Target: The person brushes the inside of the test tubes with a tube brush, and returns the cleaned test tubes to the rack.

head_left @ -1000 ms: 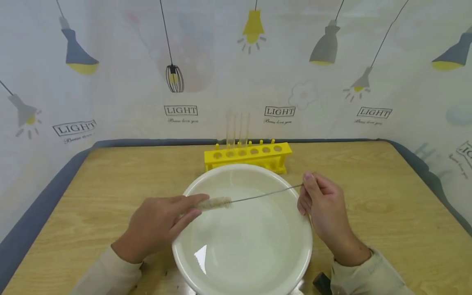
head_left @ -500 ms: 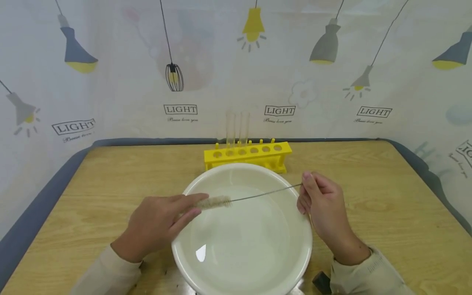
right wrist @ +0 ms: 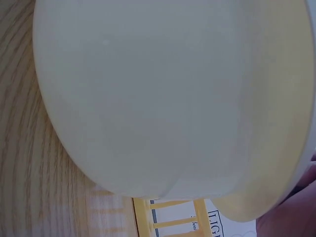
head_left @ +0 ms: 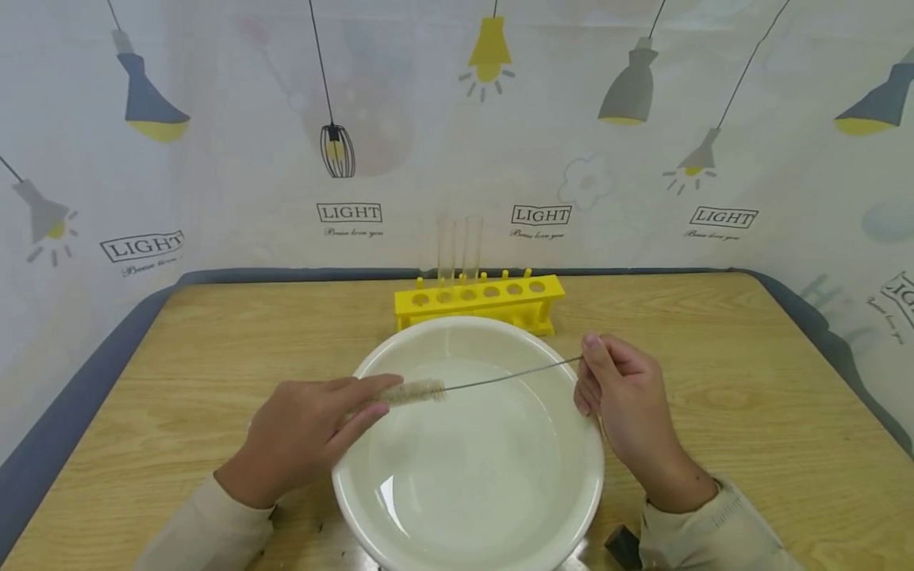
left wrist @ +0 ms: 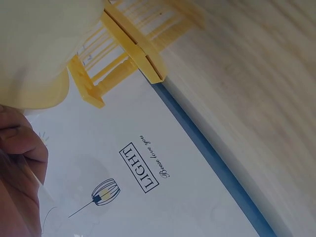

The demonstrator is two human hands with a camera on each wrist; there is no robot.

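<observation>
Across the white basin a test tube brush is held level, its pale bristles to the left and its thin twisted wire to the right. My left hand pinches the bristle end between thumb and fingers, over the basin's left rim. At the right rim my right hand pinches the wire's end between thumb and forefinger. The basin appears to hold water, with a bright reflection at its lower left. In the wrist views the basin's outer wall fills much of the picture, and the brush is hidden.
Behind the basin stands a yellow test tube rack with two clear glass test tubes upright in it. A dark object lies by the right sleeve. The wooden table ends at a cloth printed with lamps.
</observation>
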